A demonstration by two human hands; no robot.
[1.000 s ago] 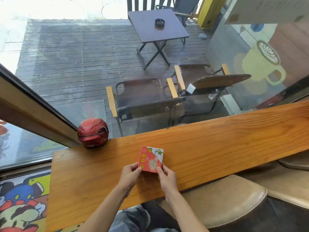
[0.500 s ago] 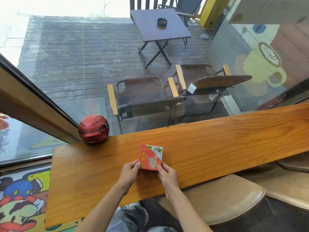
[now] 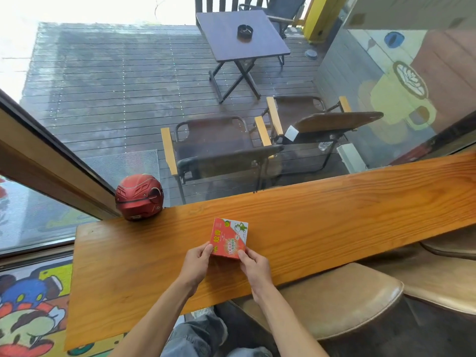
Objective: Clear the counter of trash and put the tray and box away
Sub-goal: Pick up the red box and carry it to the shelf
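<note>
A small red and white printed box (image 3: 230,237) rests on the long wooden counter (image 3: 334,210), a little left of its middle. My left hand (image 3: 196,264) grips the box's near left corner with thumb and fingers. My right hand (image 3: 255,266) pinches its near right corner. Both forearms reach in from the bottom of the view. No tray or trash shows on the counter.
A red helmet (image 3: 139,197) sits at the counter's far left corner, against the window frame. Tan padded stools (image 3: 342,300) stand under the near right edge. Beyond the glass are two chairs (image 3: 213,148) and a folding table (image 3: 242,34) on a deck.
Both hands and the box stay almost where they were; the box sits slightly flatter and closer to me. The camera view has shifted a little.
</note>
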